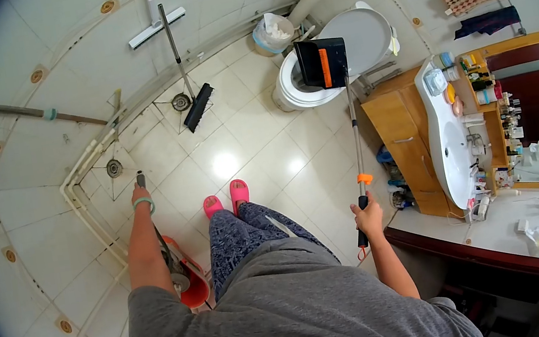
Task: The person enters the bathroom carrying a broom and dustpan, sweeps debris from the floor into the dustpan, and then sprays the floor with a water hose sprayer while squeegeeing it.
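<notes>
My right hand (pixel 367 213) is closed round the black grip of a long-handled dustpan (pixel 334 61), whose dark pan with an orange strip hangs over the open toilet (pixel 308 97). On the left, my left hand (pixel 140 193) is wrapped round the dark end of a handle (pixel 141 180), with a green band on the wrist. Below that arm stands a red bucket (pixel 196 286) with a metal part inside, partly hidden by the arm. A black-headed broom (pixel 198 108) stands by the floor drain.
A waste bin (pixel 273 32) stands beside the toilet. The washbasin (pixel 451 146) and wooden cabinet (pixel 401 144) are at the right. Pipes (pixel 91 225) run along the left wall, where a pole (pixel 28 111) reaches across. A squeegee (pixel 157 28) leans at the top.
</notes>
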Available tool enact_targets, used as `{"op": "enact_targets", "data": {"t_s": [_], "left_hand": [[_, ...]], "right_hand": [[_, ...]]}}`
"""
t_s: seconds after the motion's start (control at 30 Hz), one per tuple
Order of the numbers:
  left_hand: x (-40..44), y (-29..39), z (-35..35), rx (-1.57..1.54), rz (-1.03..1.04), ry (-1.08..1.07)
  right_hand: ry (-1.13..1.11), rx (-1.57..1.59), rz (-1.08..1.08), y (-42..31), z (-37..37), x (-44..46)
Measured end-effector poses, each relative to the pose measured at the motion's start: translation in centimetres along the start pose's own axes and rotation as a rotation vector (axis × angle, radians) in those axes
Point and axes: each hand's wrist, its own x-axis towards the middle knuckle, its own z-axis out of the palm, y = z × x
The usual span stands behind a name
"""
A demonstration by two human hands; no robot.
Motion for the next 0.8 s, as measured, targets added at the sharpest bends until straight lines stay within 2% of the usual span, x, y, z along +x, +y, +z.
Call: {"op": "enact_targets", "data": {"t_s": [0.1, 0.17, 0.23, 0.33, 0.4, 0.6, 0.73, 0.8], "left_hand": [[-0.5, -0.1, 0.1, 0.049, 0.048, 0.043], [-1.5, 0.5, -0.4, 0.055, 0.062, 0.051], [-2.8, 1.3, -1.3, 0.014, 0.022, -0.009], [-2.2, 0.7, -0.9, 0.098, 0.056, 0.007], [-0.1, -0.9, 0.7, 0.112, 0.084, 0.056], [-2.6, 0.5, -0.4, 0.037, 0.068, 0.093], [-1.7, -0.4, 0.0, 0.07, 0.117, 0.167], [-2.6, 0.3, -0.9, -0.003, 0.05, 0.153]], "right_hand": [[-0.074, 0.156, 0.106, -0.5, 0.1, -0.7], [-0.112, 0.458, 0.171, 0.2, 0.5, -0.6], [-0.138, 0.535, 0.163, 1.0, 0.3, -0.6], [-0.199, 0.616, 0.165, 1.7, -0.8, -0.9], [-0.242, 0.8, 0.212, 0.6, -2.6, -1.8], [-0.413, 0.875, 0.244, 1.0, -9.5, -4.6], [-0.469, 0.712, 0.244, -0.2, -14.6, -7.4], [-0.533, 0.618, 0.23, -1.1, -16.3, -8.5]]}}
